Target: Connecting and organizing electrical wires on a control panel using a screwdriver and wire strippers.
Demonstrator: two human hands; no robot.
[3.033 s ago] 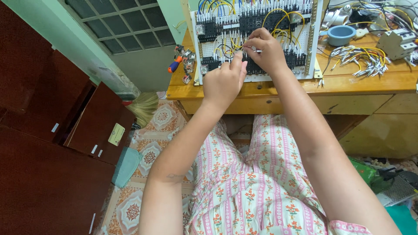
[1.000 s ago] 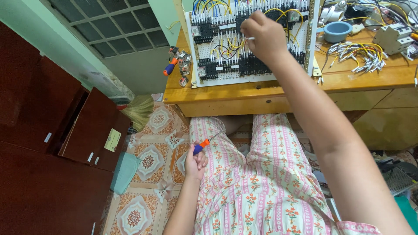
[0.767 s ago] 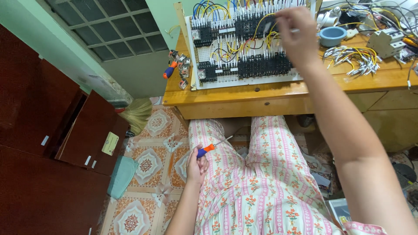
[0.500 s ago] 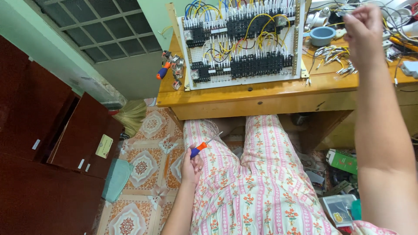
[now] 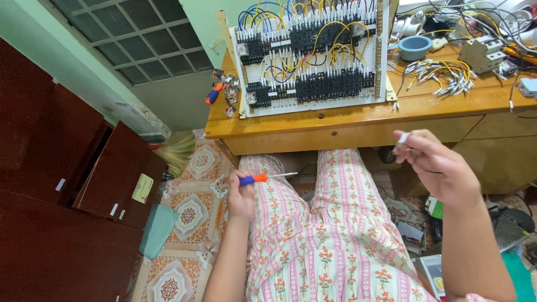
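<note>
The left hand (image 5: 241,196) is clamped on the light, stiff screwdriver (image 5: 263,178) by its blue-orange handle beside the knee, while the right hand (image 5: 439,168) pinches what seems a small pale wire end (image 5: 401,139), best held by its sleeve, below the wiring board (image 5: 313,56).

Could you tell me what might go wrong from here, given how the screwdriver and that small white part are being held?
The left hand holds the screwdriver over the lap with its bare tip toward the patterned trousers; a slip could poke the leg. The right hand pinches a small white piece off the table; dropped, it could vanish among the floor clutter. Loose wire ends near the table edge might snag a reaching arm.
</note>
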